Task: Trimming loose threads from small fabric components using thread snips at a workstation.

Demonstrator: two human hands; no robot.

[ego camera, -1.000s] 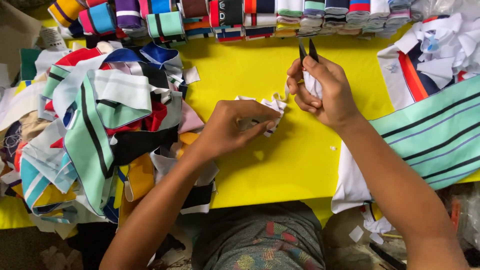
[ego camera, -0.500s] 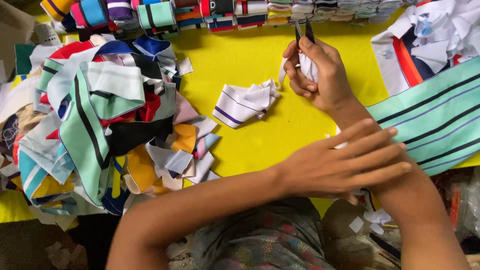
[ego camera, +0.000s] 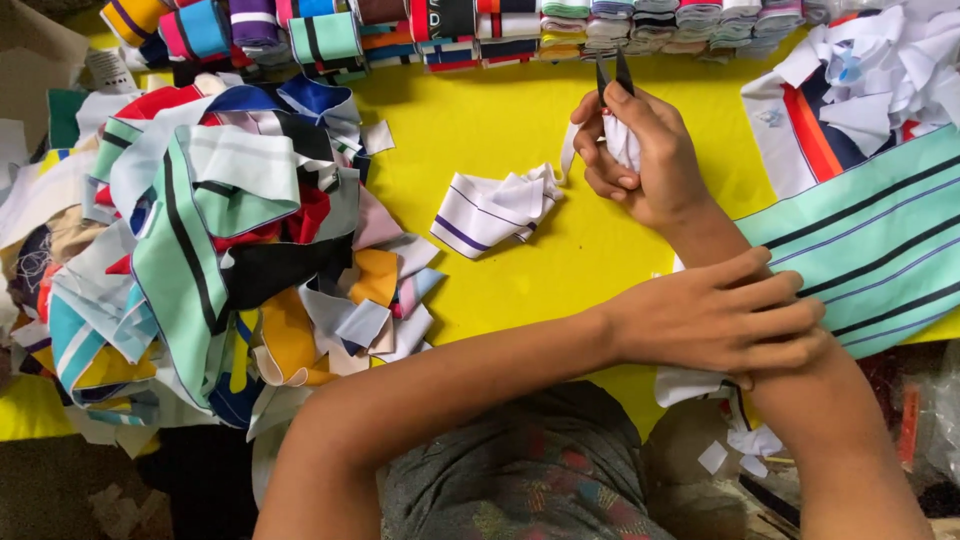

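My right hand (ego camera: 645, 160) is raised over the yellow table (ego camera: 480, 120), closed around a small black thread snipper (ego camera: 613, 76) and a bit of white fabric. My left hand (ego camera: 720, 315) reaches across my body and lies flat on my right forearm, fingers together, holding nothing. A crumpled white fabric piece with dark stripes (ego camera: 495, 208) lies on the table just left of my right hand.
A big heap of mixed coloured fabric pieces (ego camera: 200, 230) covers the left side. Folded striped collars and cuffs (ego camera: 450, 20) line the far edge. A mint striped cloth (ego camera: 870, 240) and white pieces (ego camera: 860, 90) lie at the right. White scraps (ego camera: 735, 450) sit near my lap.
My left hand let go of the white striped piece on the table and swung right onto my right forearm. My right hand stayed up with the snipper.
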